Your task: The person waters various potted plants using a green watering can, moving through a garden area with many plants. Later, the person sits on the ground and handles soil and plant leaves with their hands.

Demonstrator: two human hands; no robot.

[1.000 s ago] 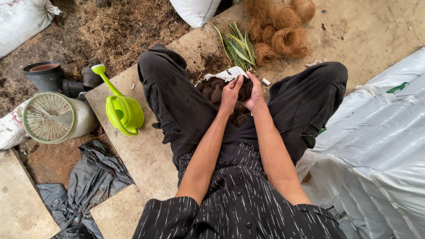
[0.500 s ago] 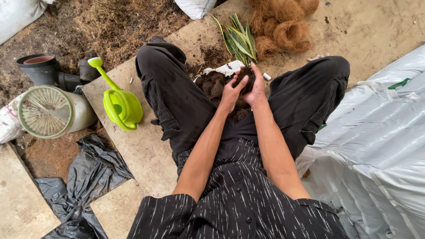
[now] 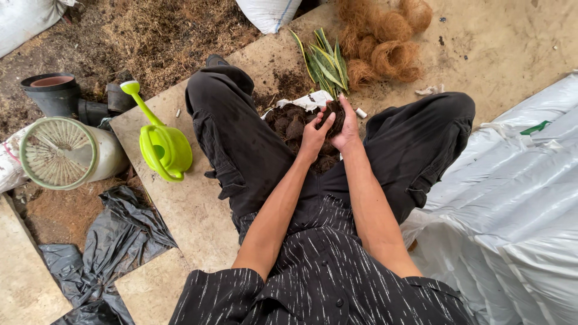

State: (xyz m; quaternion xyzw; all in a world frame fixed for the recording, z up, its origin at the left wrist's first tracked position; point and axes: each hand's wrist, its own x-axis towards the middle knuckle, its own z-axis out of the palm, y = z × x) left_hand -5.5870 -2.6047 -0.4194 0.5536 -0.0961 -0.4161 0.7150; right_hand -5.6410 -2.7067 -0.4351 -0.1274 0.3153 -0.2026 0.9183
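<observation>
I sit on the ground with my knees apart, in black trousers. Between my legs lies a pile of dark brown husk chunks [image 3: 293, 124] on a white bag [image 3: 312, 99]. My left hand [image 3: 313, 137] and my right hand [image 3: 343, 127] are pressed together over the pile, cupped around a clump of the dark chunks [image 3: 333, 114]. Just beyond the pile lie green striped plant cuttings [image 3: 325, 63].
A lime-green watering can [image 3: 161, 144] stands on the slab to my left. Further left are a white round container with a fan-like lid [image 3: 62, 153] and black pots [image 3: 55, 94]. Brown coconut fibre [image 3: 385, 42] lies ahead, white sacks [image 3: 518, 192] to my right, black plastic [image 3: 114, 241] lower left.
Both hands have stayed at the pile, working the dark chunks; they now cup a clump together. The camera view has shifted slightly.
</observation>
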